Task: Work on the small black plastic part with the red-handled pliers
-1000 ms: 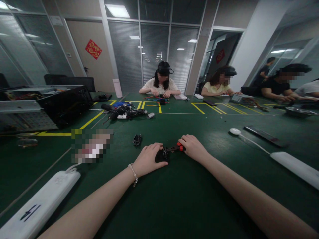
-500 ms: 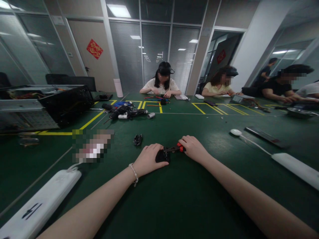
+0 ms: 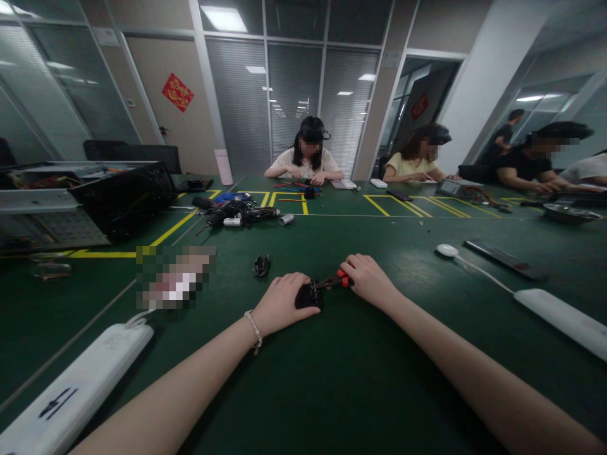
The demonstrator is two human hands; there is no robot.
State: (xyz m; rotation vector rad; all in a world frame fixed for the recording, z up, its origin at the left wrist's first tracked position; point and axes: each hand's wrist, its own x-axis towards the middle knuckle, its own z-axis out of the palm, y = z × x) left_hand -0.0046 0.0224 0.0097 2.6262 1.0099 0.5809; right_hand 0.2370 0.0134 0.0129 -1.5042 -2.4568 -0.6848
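On the green table [image 3: 360,373], my left hand [image 3: 282,303] grips a small black part [image 3: 308,297] with its thumb along the near side and its fingers over the far side. The kind of part is too small to make out. My right hand [image 3: 367,278] is closed round the red handles of a pair of pliers [image 3: 334,281]. Their dark jaws point left and reach the top of the black part. Left of it lies another small black piece [image 3: 260,265], apart from both hands.
White power banks lie at left [image 3: 80,385] and right [image 3: 559,319], with a phone [image 3: 505,259] beyond the right one. Tools and cables [image 3: 244,212] lie farther back. A computer case [image 3: 85,202] stands at left. Several people [image 3: 308,151] sit across the table.
Almost nothing has changed. The view has shifted slightly; the pliers' jaws stay at the black part, and both hands keep their grip.
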